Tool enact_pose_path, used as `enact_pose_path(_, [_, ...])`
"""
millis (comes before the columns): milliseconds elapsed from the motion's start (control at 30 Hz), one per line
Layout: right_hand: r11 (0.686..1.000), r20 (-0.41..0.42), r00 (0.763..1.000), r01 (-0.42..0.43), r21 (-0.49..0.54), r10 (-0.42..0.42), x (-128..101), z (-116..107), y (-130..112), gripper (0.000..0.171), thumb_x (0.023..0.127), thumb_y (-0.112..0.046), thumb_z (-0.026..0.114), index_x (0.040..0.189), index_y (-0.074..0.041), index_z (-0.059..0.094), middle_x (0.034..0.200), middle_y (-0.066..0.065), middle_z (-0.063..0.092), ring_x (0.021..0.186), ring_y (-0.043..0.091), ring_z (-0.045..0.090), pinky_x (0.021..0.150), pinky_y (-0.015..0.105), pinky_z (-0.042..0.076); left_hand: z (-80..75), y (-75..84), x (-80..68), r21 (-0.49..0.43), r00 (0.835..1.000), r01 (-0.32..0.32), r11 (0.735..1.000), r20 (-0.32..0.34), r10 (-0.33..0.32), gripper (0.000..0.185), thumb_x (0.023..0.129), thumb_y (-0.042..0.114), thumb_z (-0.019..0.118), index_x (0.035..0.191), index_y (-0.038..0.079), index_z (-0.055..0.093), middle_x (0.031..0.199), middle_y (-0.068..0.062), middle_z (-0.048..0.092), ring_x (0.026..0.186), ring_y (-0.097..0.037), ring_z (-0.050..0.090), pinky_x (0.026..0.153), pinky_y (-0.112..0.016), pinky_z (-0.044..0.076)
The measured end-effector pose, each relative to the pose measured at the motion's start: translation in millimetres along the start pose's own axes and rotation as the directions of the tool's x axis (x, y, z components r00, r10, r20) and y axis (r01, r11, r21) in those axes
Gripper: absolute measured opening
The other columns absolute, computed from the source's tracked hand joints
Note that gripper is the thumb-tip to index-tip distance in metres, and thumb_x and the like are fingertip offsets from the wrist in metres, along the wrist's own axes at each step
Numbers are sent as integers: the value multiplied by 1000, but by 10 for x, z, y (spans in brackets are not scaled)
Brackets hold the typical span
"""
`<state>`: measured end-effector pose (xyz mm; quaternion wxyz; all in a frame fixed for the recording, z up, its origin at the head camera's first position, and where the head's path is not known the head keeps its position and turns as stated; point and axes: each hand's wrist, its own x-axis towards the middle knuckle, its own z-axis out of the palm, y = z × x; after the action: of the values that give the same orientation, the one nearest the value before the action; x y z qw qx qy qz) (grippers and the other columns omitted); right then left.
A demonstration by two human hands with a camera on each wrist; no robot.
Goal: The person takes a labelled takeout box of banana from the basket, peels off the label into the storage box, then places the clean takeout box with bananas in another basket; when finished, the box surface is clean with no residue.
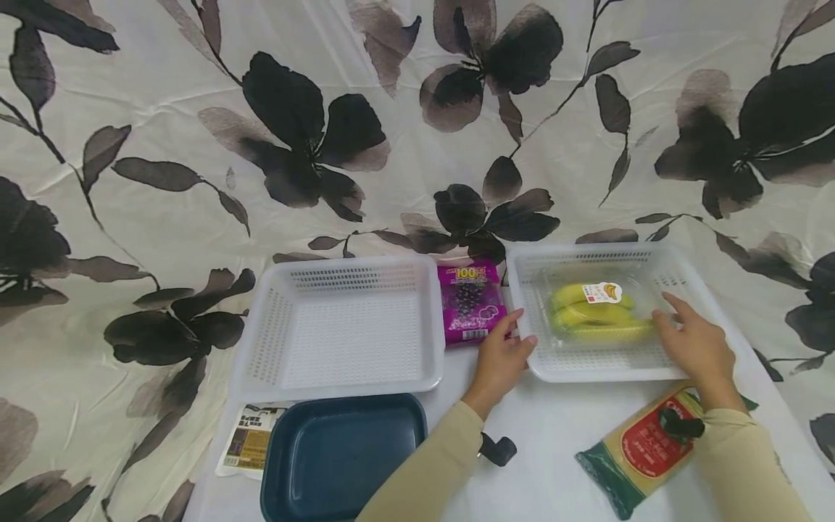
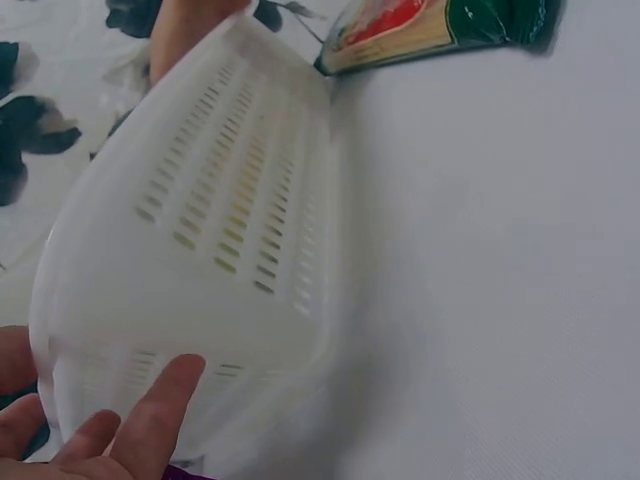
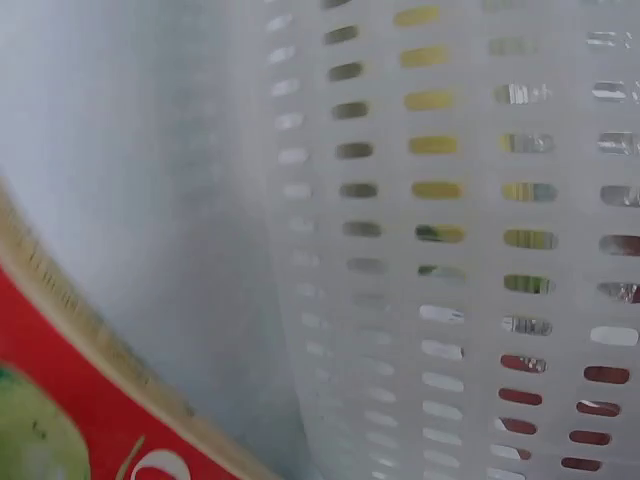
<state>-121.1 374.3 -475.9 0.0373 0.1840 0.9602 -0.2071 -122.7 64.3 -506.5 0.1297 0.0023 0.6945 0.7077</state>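
My left hand is at the front left corner of the right-hand white plastic basket, holding its edge. In the left wrist view, one finger lies on the outer slotted wall and the others are near the rim. A clear plastic pack of bananas lies flat in that basket. At the pack's right end my right hand reaches over the basket's wall, thumb and index finger spread, touching or very near the plastic. Its other fingers are hidden. In the right wrist view, yellow and clear plastic show through the basket's slots.
Another white basket stands to the left, with a purple grape candy bag between the two. In front are a dark blue tray and a white pouch with a brown label. A tan bag with a red label lies beneath my right forearm.
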Motion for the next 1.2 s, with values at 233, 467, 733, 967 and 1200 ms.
enact_pose_path(233, [999,11,999,-31,33,31,8,-10,12,70,105,-57,31,162,-19,25,146,35,47,125,63,46,92,74,42,-4,-2,-7,-22,1000,-11,1000,16,12,51,99,15,67,147,25,53,138,-8,60,116,-23,68,74,-33,63])
enact_pose_path(467, [996,2,1000,11,88,-11,-7,-37,27,69,105,-57,33,161,-16,31,141,40,50,106,53,65,87,72,45,-7,-19,0,-30,999,-22,999,24,23,51,100,15,66,147,25,53,138,-9,60,117,-23,67,74,-32,63])
enact_pose_path(733, [984,-4,997,77,158,-77,-14,-47,62,66,107,-51,38,160,-13,31,136,43,51,86,42,73,71,53,57,-2,-25,-5,-40,1000,-13,999,19,14,49,100,15,66,146,27,54,135,-9,60,117,-24,67,75,-33,64])
enact_pose_path(967, [966,-17,996,91,243,-90,-10,-67,103,63,108,-47,38,161,-13,31,134,40,55,70,15,69,54,25,56,3,-18,-9,-24,1000,-17,1000,14,17,49,99,16,67,145,28,54,135,-9,60,114,-22,67,73,-33,63])
enact_pose_path(1200, [956,-53,997,67,286,-54,-39,-68,138,64,107,-48,41,161,-14,30,134,37,57,65,3,61,53,21,55,9,-22,-9,-13,1000,-7,1000,10,7,50,100,17,66,146,28,53,133,-6,61,110,-19,67,73,-34,62])
